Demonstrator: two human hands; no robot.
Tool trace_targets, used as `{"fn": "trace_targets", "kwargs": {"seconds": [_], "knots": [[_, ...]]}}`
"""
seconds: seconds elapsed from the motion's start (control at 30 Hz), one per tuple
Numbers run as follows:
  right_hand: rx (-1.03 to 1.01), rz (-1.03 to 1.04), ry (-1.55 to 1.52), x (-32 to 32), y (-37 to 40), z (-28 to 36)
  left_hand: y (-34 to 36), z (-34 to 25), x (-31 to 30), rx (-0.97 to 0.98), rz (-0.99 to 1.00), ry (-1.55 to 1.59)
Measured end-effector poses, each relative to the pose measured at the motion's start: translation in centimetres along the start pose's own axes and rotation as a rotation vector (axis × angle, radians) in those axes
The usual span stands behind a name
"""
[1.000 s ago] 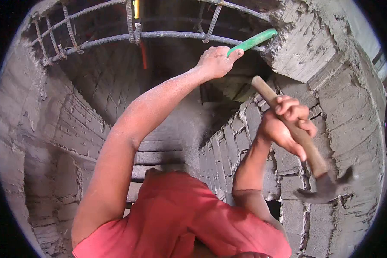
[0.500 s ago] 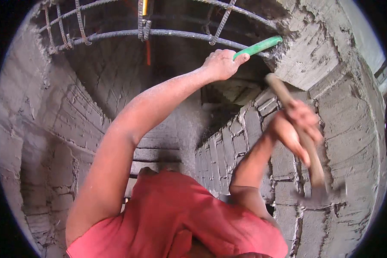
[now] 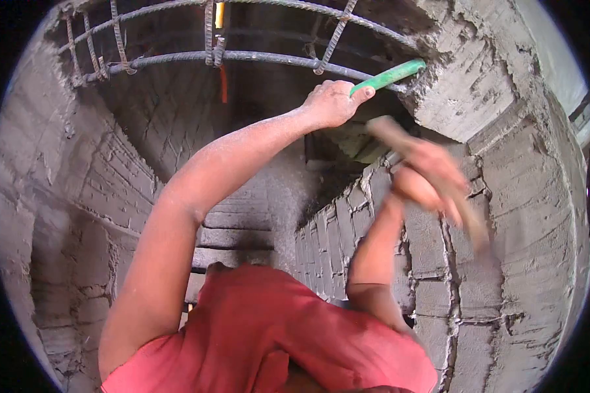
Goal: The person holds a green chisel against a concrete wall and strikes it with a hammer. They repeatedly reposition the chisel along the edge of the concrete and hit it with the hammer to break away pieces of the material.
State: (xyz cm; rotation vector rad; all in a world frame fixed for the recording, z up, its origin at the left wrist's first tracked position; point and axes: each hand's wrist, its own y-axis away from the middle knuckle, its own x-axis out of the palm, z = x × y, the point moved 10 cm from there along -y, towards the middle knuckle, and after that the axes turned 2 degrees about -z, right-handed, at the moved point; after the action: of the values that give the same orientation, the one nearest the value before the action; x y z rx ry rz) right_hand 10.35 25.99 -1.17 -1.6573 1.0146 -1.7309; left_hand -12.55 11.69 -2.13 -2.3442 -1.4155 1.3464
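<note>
My left hand (image 3: pixel 333 103) is closed around a green tube (image 3: pixel 400 73), whose far end meets the rough concrete edge (image 3: pixel 432 75) beside the rebar. Whether it is hollow or a sleeve over a tool cannot be seen. Lower and to the right, my right hand (image 3: pixel 432 175) grips the wooden handle of a hammer (image 3: pixel 469 219), blurred by motion. One handle end sticks out up and left, near the gap below the concrete. The hammer's head, at the lower right end, is smeared against the wall.
Long rebar (image 3: pixel 262 56) with stirrups crosses the top of the view. An orange strip (image 3: pixel 223 85) hangs behind it. A wall of grey blocks (image 3: pixel 432 249) with mortar joints rises close on the right, and a plastered wall (image 3: pixel 105 177) stands on the left.
My right hand has swung left and slightly up with the hammer, and the handle is now more slanted. The green tube and my left hand have barely shifted.
</note>
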Motion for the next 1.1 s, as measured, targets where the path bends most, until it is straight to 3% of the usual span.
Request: {"fn": "trace_targets", "kwargs": {"seconds": [0.03,0.1,0.17,0.23,0.27,0.33,0.37,0.43,0.47,0.5,0.57,0.67,0.7,0.73,0.8,0.83,0.9,0.93,0.97,1.03,1.1], "knots": [[0.115,0.045,0.801,1.4,3.6,-4.4,0.1,-0.4,-0.1,0.042,-0.033,-0.002],[1.016,-0.005,0.432,0.6,8.2,-9.5,1.3,-0.6,0.5,0.034,0.007,0.021],[0.806,0.087,0.343,3.4,5.4,-6.2,0.6,-0.5,0.0,0.028,0.022,0.050],[0.550,-0.097,0.348,2.1,1.0,-1.7,0.1,-0.6,-0.2,0.017,-0.008,0.003],[0.544,-0.080,-0.326,4.8,-1.3,0.0,-0.1,-0.3,0.1,0.002,0.030,0.020],[-0.050,0.161,0.100,8.8,-6.2,9.0,0.2,-0.1,0.0,-0.023,0.028,0.030],[-0.162,0.142,0.020,8.9,-7.0,10.9,0.4,-0.3,-0.3,-0.035,0.030,0.040],[-0.355,0.134,0.458,7.6,-4.6,9.5,0.5,0.1,0.3,-0.076,0.103,0.055],[-0.060,-0.027,0.036,1.3,-1.0,1.7,0.1,0.2,0.4,-0.040,0.051,0.043],[0.096,0.084,0.842,2.0,2.7,-3.4,-0.2,0.1,0.1,-0.007,-0.006,0.030],[1.076,-0.026,0.442,0.3,8.7,-9.3,0.0,-0.8,-0.4,0.028,0.006,0.031],[0.785,-0.024,0.363,1.9,4.7,-4.3,0.0,-0.4,-0.2,-0.006,0.037,0.019],[0.703,-0.237,0.158,2.0,2.6,-2.2,-0.6,-0.4,-0.5,0.002,0.026,0.014],[0.490,-0.021,-0.100,3.2,-0.6,0.0,-0.4,-0.3,-0.3,0.018,-0.005,0.026],[0.051,0.220,-0.054,8.5,-5.2,7.3,0.1,0.0,0.2,0.021,-0.017,0.048],[0.054,0.219,-0.053,8.0,-5.6,7.2,0.1,0.3,0.2,0.018,-0.015,0.049],[-0.282,0.361,0.151,8.2,-5.1,9.6,0.1,-0.1,0.0,0.065,-0.039,0.048],[-0.072,0.133,0.080,7.0,-2.0,4.3,0.0,-0.5,0.1,0.075,-0.036,0.054],[-0.513,0.040,0.852,4.2,1.6,1.0,0.0,-0.8,-0.2,0.107,-0.042,0.082],[0.939,0.166,0.782,1.8,6.6,-8.1,0.9,-0.9,-0.1,0.097,0.056,0.139],[0.886,0.052,0.594,2.4,6.3,-5.9,1.4,1.1,1.3,0.094,-0.054,0.069]]}}
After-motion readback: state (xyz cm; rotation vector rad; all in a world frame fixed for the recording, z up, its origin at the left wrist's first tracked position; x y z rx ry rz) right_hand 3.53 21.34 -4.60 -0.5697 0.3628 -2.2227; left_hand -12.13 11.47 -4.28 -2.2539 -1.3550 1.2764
